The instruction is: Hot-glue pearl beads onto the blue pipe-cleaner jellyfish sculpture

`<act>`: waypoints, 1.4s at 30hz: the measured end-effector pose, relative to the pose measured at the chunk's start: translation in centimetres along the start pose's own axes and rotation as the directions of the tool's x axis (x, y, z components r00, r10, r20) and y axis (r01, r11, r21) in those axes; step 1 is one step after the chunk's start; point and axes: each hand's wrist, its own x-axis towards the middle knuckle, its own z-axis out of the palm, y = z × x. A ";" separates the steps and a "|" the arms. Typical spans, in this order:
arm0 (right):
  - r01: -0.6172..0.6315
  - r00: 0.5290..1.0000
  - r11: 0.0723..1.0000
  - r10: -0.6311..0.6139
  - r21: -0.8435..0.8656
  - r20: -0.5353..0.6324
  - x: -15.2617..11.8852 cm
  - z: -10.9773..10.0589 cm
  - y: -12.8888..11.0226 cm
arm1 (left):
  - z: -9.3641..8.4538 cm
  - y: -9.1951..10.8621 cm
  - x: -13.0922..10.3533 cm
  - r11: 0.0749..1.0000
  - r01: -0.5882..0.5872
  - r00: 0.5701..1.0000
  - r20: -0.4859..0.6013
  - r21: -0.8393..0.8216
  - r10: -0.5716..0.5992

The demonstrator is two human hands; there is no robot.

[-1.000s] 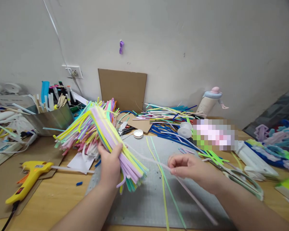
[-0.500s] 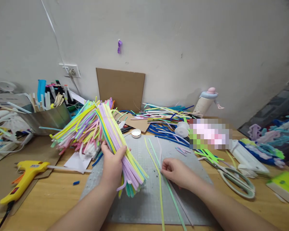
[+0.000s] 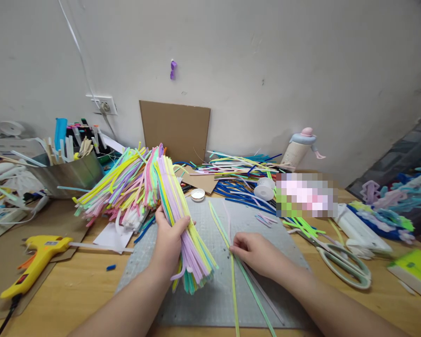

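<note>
My left hand is wrapped round a thick bundle of pipe cleaners in lilac, yellow and teal, held tilted over the left part of the grey cutting mat. On the mat's middle lie a yellow pipe cleaner, a mint green one and a lilac one, close together where they cross. My right hand has its thumb and fingers pinched at that crossing, on the loose pipe cleaners; which of them it grips is partly hidden by the fingers.
A large multicoloured pile of pipe cleaners lies behind my left hand. To the left is a yellow glue gun; to the right, scissors. Blue pipe cleaners, a white spool and a bottle stand or lie at the back.
The bundle's upper end has swung right, with my left hand shifted slightly right. My right hand has moved a little left, and the yellow and mint pipe cleaners' upper ends have come together.
</note>
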 end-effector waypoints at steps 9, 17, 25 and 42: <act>0.081 0.996 0.921 -0.060 0.380 -0.067 -1.4 -0.6 -2.3 | 0.3 0.9 -1.6 0.943 0.321 0.881 0.395 -0.092 -0.262; -0.127 0.964 0.392 -0.166 0.911 0.205 -3.4 0.0 -5.0 | 0.5 -1.2 -2.1 0.903 0.395 0.748 0.630 -0.171 -0.208; -0.217 0.922 0.285 -0.255 0.934 0.292 -3.6 -0.3 -5.2 | 0.1 -1.1 -1.9 0.960 0.280 0.771 0.594 0.008 -0.230; -0.166 0.969 0.299 -0.125 0.940 0.211 -3.0 0.8 -4.6 | 0.5 -1.2 -1.5 0.867 0.487 0.719 0.612 -0.105 -0.329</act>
